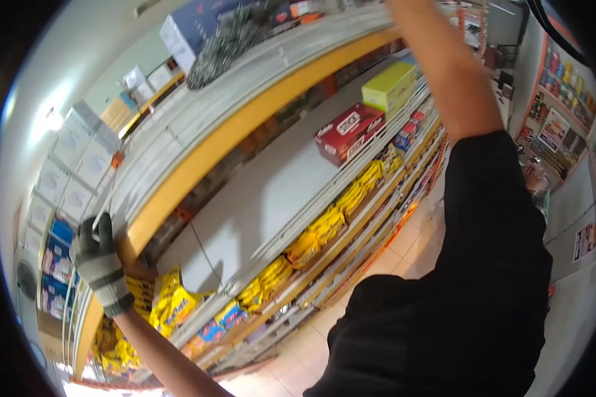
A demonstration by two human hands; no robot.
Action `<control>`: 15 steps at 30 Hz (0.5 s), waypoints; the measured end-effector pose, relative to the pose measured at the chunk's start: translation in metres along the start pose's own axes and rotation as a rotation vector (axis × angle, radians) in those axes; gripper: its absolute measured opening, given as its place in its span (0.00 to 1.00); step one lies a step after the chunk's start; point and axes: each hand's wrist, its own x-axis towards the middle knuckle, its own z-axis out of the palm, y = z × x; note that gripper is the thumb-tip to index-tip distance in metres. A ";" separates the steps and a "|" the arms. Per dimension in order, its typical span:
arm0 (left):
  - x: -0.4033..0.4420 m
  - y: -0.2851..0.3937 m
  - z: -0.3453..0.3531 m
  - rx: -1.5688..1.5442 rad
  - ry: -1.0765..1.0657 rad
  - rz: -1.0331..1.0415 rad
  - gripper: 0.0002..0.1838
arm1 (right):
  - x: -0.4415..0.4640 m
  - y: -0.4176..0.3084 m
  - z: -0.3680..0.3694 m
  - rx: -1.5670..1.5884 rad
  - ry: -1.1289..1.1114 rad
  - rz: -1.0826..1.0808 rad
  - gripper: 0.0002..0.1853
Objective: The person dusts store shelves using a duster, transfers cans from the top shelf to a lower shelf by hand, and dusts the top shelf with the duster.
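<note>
My left hand [101,261], in a grey and black striped glove, is at the near left corner of the top shelf [172,139]. Its fingers are curled round a thin white rod [112,192] that slants up toward a small orange piece [117,159]. Below that hand, yellow snack packets [173,304] fill the end of a lower shelf. My right arm reaches up past the frame's upper edge near the far end of the shelf, so the right hand itself is cut off. A clump of dark tinsel-like material [228,46] lies on the top shelf beside a blue and white box [185,40].
On the middle shelf stand a dark red box [349,134] and a lime green box [389,88]. Yellow packets [318,235] hang or lie in a row beneath them. White cartons [73,169] are stacked at left. A rack of colourful goods [566,79] is at right.
</note>
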 end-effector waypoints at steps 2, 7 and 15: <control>-0.002 -0.001 0.000 0.037 0.011 -0.013 0.14 | 0.007 0.002 0.024 -0.163 -0.023 -0.087 0.11; -0.001 -0.025 0.008 0.341 0.153 0.467 0.08 | 0.013 -0.044 0.023 -0.136 -0.120 -0.119 0.18; -0.001 -0.014 0.005 0.209 0.070 0.219 0.08 | -0.038 0.028 0.012 0.253 -0.275 0.336 0.29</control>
